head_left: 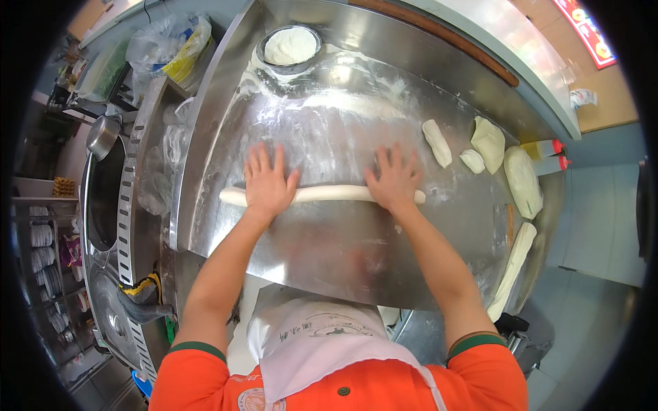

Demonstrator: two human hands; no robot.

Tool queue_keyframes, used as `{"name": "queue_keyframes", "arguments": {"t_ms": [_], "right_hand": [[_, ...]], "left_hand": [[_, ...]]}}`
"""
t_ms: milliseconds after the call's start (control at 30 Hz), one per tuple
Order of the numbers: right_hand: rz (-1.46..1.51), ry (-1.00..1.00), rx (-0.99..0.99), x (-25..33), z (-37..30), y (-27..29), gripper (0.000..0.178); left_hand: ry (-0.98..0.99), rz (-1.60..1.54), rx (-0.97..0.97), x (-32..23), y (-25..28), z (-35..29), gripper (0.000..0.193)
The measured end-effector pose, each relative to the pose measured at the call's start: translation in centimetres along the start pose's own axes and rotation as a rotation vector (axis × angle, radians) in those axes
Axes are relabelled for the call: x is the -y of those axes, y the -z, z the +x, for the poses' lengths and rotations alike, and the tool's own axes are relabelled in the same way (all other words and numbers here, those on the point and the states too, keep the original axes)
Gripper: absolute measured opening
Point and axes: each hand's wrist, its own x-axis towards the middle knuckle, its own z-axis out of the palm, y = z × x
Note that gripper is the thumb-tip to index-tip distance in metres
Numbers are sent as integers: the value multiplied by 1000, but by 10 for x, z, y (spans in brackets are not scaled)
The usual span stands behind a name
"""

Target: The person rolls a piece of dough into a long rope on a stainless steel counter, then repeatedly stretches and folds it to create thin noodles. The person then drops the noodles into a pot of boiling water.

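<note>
A long pale rope of dough (329,193) lies crosswise on the floured steel worktop (322,257). My left hand (269,183) rests flat over its left part, fingers spread and pointing away from me. Over the right part lies my right hand (395,179), palm down with its fingers apart. Both ends of the rope stick out a little past my hands. The dough under my palms is hidden. Neither hand grips anything.
A bowl of flour (293,46) stands at the back left. To the right lie a short dough roll (437,143), a small dough lump (472,161), a larger dough piece (488,144), a wrapped pale bundle (523,182) and two red-capped squeeze bottles (543,149). A deep pot (104,198) stands left.
</note>
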Motion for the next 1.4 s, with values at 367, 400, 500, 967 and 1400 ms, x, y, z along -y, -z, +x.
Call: {"name": "queue_keyframes", "arguments": {"t_ms": [367,400,500,967,1400], "right_hand": [[-21,146,92,-27,-9,24,65],[-16,88,41,-29,15,16,63],[-29,274,102,-14,33,15,64],[37,157,61,-21,247,-14,55],[520,381,73,11,-110,9,34]], "left_hand": [[-22,113,142,104,39,-10,73],[42,72,-86,107,39,13,73],[-15,102,71,74,47,-3,71],[-123,-46,110,99,10,224,69],[-290,-412,276,-15,45,-98,55]]}}
